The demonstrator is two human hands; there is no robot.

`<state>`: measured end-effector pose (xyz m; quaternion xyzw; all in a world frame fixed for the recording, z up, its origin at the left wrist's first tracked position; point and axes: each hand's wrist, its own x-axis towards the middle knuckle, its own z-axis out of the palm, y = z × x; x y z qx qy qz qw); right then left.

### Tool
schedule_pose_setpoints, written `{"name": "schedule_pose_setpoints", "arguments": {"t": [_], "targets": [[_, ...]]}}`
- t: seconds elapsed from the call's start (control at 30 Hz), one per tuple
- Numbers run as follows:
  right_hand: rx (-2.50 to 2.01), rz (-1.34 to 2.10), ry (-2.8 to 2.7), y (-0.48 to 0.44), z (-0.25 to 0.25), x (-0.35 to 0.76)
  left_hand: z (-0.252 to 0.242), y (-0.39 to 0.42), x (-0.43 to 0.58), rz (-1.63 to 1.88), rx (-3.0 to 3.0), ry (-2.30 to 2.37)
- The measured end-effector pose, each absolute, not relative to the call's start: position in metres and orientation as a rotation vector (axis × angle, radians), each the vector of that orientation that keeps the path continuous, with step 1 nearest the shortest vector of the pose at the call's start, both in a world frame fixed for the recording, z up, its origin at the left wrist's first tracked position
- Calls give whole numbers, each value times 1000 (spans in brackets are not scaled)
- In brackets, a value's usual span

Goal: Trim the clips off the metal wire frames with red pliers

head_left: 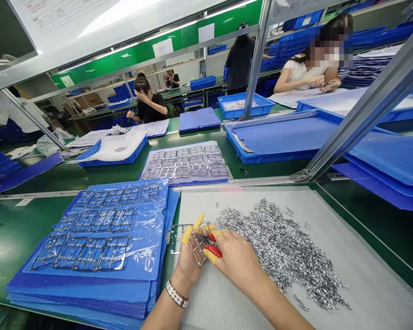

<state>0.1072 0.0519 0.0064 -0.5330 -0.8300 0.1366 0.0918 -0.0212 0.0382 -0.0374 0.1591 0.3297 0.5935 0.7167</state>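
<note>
My left hand (188, 259), with yellow finger cots on its fingertips, grips a small metal frame (198, 255) with cross bars. Red-handled pliers (213, 250) are in my right hand (239, 256), their jaws against the frame's bars; the exact point they bite is too small to make out. A pile of small shiny metal pieces (278, 243) spreads just right of my hands on a whitish sheet (223, 298). Left of them, rows of similar wire frames (99, 252) lie on a plastic-covered stack of blue sheets (141, 261).
A metal post (351, 105) slants up at the right, rising from the rail behind the sheet. Beyond the rail lie more frames on a board (186, 162) and blue trays (275, 153). Several people sit or stand farther back, one person (309, 68) at the right.
</note>
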Motion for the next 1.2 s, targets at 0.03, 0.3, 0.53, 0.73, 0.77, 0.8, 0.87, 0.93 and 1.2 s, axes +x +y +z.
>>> {"name": "schedule_pose_setpoints", "arguments": {"t": [0.03,0.3,0.53,0.73,0.77,0.8,0.87,0.93,1.2], "targets": [[-1584,418,-2464,52,7,107,-37,38,-21,1316,359,737],[-1590,455,-2471,53,10,109,-42,38,-22,1330,398,779],[-1601,354,-2500,50,13,109,-45,36,-24,1352,531,841],[-1637,182,-2513,45,14,111,-46,33,-25,1307,546,872],[-1647,173,-2508,45,13,113,-46,33,-25,1288,521,874],[-1660,164,-2498,46,13,115,-45,33,-25,1270,491,873],[-1687,148,-2469,49,11,120,-42,33,-26,1242,434,864],[-1705,141,-2444,54,10,125,-39,33,-26,1228,405,864],[-1741,237,-2459,61,7,123,-39,34,-25,1232,419,880]]}}
